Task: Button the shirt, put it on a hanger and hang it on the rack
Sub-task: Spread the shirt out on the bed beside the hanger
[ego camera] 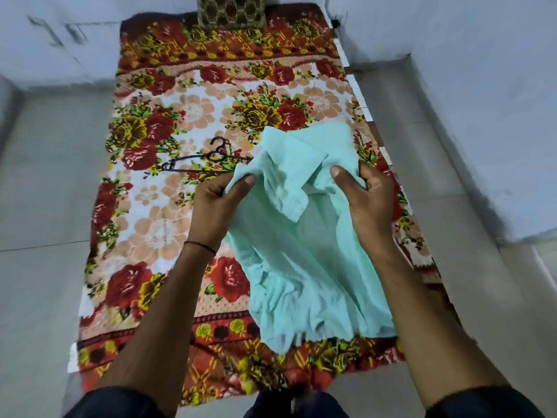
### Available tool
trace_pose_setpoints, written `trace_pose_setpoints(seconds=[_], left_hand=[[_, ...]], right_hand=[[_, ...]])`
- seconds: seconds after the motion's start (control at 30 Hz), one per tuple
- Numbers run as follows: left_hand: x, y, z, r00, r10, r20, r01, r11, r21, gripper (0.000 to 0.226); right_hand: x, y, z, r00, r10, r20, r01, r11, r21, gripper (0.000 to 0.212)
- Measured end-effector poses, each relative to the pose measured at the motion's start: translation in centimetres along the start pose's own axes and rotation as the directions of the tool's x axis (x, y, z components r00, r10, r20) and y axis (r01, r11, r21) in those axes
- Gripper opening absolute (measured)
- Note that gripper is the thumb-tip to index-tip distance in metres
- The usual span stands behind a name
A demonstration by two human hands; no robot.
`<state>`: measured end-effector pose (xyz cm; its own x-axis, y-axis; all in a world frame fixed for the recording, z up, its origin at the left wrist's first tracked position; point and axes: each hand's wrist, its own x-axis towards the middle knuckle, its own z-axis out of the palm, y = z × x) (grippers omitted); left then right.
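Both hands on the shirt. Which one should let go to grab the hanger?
Left hand. The hanger lies on the blanket just beyond it, left of the shirt. The right hand would probably have to cross over the shirt.

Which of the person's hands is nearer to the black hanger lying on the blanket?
Left. The left hand grips the shirt just below the hanger; the right hand holds the shirt's far side.

A red and yellow floral blanket [168, 236] fills the frame's middle, over a grey floor [45, 206]; a patterned pillow [230, 12] lies at top centre.
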<state>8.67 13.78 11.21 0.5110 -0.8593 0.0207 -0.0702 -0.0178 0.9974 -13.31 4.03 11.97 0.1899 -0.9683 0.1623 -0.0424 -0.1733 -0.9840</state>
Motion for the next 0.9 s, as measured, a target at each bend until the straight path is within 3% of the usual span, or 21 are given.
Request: trace_pose_setpoints(seconds=[0.37,0.57,0.73,0.9], left_hand=[[-16.3,8.9,-11.4,0.978,0.195,-0.067,-0.201,0.977,-0.079,0.012],[-23.9,13.8,-17.6,0.961,0.244,-0.129,-0.260,0.958,-0.122,0.017],[-27.1,18.2,-21.3,0.942,0.287,-0.177,-0.312,0.940,-0.137,0.013],[-26.3,21.1,-24.3,0.927,0.345,-0.147,-0.357,0.932,-0.062,0.017]], right_hand=[[-16.9,-12.1,3.7,0.985,-0.169,-0.023,0.170,0.983,0.071,0.004],[-23.8,-19.1,6.2,0.969,-0.246,-0.022,0.247,0.963,0.110,0.014],[-25.8,-24.2,8.1,0.958,-0.286,-0.034,0.288,0.948,0.137,0.026],[-24.4,-26.9,9.7,0.949,-0.314,0.002,0.311,0.939,0.148,0.018]])
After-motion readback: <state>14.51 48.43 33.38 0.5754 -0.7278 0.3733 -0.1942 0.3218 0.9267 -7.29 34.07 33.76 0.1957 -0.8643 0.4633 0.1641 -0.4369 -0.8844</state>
